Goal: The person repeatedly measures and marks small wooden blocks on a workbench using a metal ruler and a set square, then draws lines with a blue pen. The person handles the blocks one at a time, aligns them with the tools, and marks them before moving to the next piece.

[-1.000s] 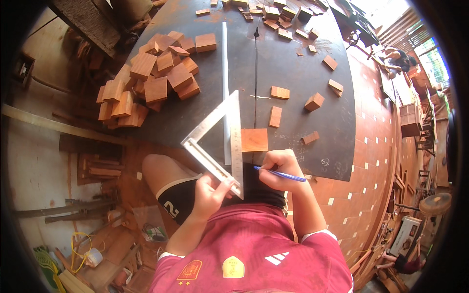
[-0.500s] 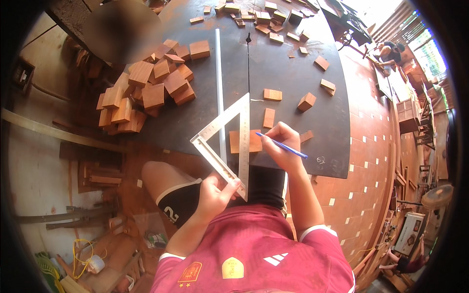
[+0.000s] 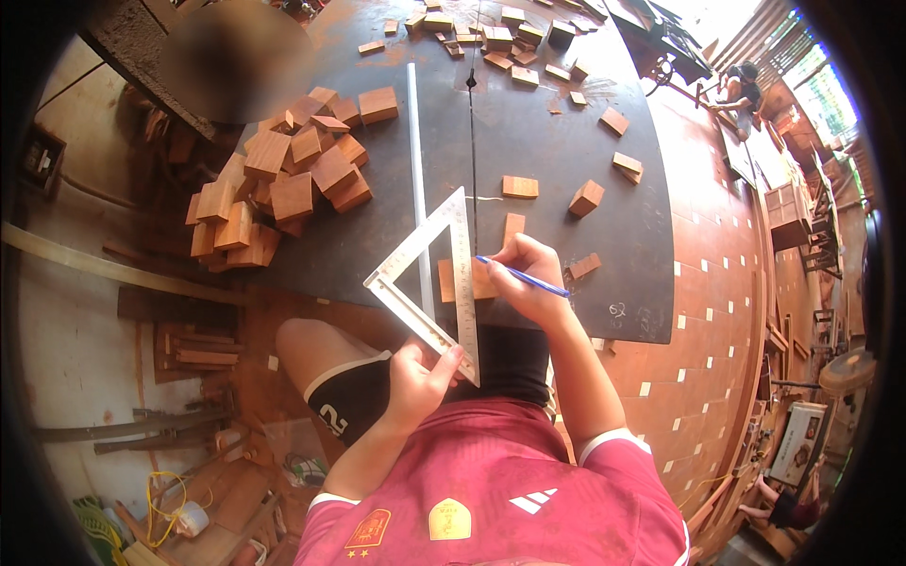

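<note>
My left hand (image 3: pixel 420 382) pinches the lower corner of a silver triangle square (image 3: pixel 462 283), whose graduated edge lies across a flat wooden block (image 3: pixel 445 281) at the table's near edge. In my right hand (image 3: pixel 530 283) is a blue pen (image 3: pixel 538 280), its tip against or very near the graduated edge, over the block. My right fingers hide part of the block. Just beyond them lies a small wooden piece (image 3: pixel 513 226), partly covered by the hand.
A heap of wooden blocks (image 3: pixel 293 193) stands on the dark table (image 3: pixel 557 104) at left. A pale strip (image 3: pixel 416 160) runs lengthwise under the square. Loose blocks (image 3: pixel 586 198) lie at right, with several more at the far end. Another person (image 3: pixel 741 90) sits far right.
The pen and my right hand have shifted left, bringing the tip closer to the square's graduated edge. The square's far tip has swung slightly left. My left hand keeps its grip.
</note>
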A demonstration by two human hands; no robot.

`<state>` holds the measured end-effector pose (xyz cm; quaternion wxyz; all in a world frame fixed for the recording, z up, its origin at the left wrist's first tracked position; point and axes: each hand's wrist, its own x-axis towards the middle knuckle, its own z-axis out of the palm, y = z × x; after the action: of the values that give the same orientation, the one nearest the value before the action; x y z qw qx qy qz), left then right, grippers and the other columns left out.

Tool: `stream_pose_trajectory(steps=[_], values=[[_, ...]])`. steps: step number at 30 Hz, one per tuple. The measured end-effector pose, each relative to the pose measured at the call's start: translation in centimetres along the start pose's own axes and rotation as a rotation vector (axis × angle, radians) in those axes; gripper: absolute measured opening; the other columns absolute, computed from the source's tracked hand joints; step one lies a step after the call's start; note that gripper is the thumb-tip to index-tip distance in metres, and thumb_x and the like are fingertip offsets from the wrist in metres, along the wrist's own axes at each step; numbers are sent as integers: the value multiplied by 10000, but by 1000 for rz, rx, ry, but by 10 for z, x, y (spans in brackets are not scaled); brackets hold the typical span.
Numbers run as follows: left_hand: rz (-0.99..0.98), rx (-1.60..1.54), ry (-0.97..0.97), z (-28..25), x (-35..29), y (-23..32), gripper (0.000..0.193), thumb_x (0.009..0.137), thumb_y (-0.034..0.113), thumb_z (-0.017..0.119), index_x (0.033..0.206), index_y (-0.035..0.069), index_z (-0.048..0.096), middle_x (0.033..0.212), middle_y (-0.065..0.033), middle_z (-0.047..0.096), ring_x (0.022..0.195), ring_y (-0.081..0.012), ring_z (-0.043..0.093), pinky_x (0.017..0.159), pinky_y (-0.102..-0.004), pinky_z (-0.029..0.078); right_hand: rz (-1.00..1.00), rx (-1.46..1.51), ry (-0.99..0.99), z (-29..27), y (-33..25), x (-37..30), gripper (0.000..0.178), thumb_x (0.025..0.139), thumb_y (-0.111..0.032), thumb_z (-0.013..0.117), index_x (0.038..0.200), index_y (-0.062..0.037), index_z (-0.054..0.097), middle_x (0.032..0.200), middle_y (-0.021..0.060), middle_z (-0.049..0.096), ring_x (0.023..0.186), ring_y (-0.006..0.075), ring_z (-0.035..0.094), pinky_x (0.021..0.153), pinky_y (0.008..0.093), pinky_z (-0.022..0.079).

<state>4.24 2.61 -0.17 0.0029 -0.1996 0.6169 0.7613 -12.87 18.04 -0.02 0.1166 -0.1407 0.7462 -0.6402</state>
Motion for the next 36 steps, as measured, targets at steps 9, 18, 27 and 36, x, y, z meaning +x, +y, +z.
stream_pose_trajectory(steps=[9, 18, 27, 36], values=[[-10, 32, 24, 4, 0, 0, 178, 979, 102, 689, 1043, -50, 620, 842, -112, 723, 669, -126, 704, 547, -227, 553, -63, -39, 1, 3, -3, 0, 213, 876, -92, 772, 791, 27, 618, 718, 61, 697, 691, 51, 625, 600, 260, 519], [-5, 56, 36, 7, -2, -6, 186, 978, 108, 691, 1037, -53, 616, 837, -111, 719, 664, -125, 702, 536, -227, 549, -58, -46, -14, 2, -5, 1, 210, 888, -93, 786, 798, 29, 641, 712, 46, 679, 685, 46, 603, 594, 252, 504], [-3, 22, 35, 10, -3, -7, 186, 983, 100, 681, 1054, -52, 600, 845, -106, 714, 667, -122, 701, 534, -224, 551, -5, -6, -16, 2, -7, 2, 210, 879, -81, 774, 769, 33, 637, 709, 42, 677, 679, 39, 584, 574, 249, 490], [0, 50, 42, 10, -3, -8, 188, 982, 106, 691, 1049, -46, 604, 835, -114, 726, 658, -131, 710, 527, -225, 550, 2, -10, -35, 1, -4, 3, 223, 855, -77, 763, 726, 36, 620, 672, 45, 664, 655, 42, 566, 546, 258, 469]])
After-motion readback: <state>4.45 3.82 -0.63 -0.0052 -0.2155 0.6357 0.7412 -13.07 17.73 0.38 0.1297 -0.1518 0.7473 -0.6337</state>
